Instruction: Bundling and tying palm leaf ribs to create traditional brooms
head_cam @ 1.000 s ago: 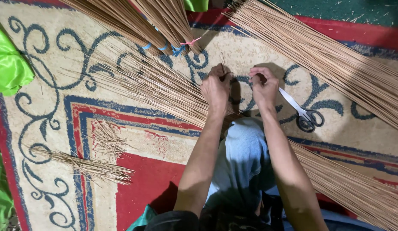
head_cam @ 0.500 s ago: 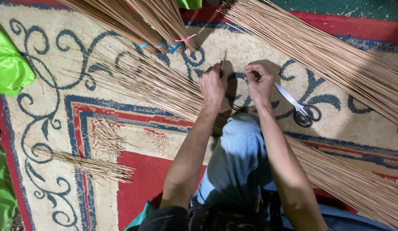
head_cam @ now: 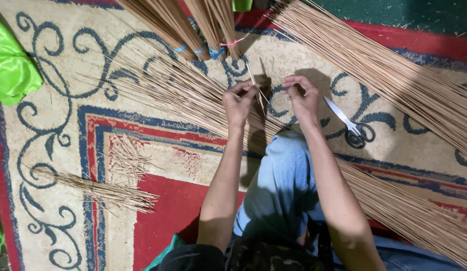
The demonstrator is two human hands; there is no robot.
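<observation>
- While you sit over the patterned carpet [head_cam: 57, 165], your left hand [head_cam: 238, 103] pinches a few thin sticks [head_cam: 257, 93] between thumb and fingertips, its grip closed on them, and they stand tilted just above the loose fan of sticks [head_cam: 178, 93] on the carpet.
- Your right hand [head_cam: 302, 98] sits just beside it, fingers curled inward; whether that grip holds anything you cannot tell from here.
- Judging by how thin the sticks are, a hard bend at the pinch could snap them, and a slack pinch could drop them back into the fan, where they would be lost among the rest.
- Scissors [head_cam: 351, 126] lie shut on the carpet near your right wrist; a careless sweep of that forearm could catch the blades.
- Both forearms reach forward over your knee [head_cam: 283, 180], wrists bent down, hands close together but apart.
- Tied bundles [head_cam: 203, 30] lie beyond your hands, and a long sheaf [head_cam: 394, 70] runs past on the right.
</observation>
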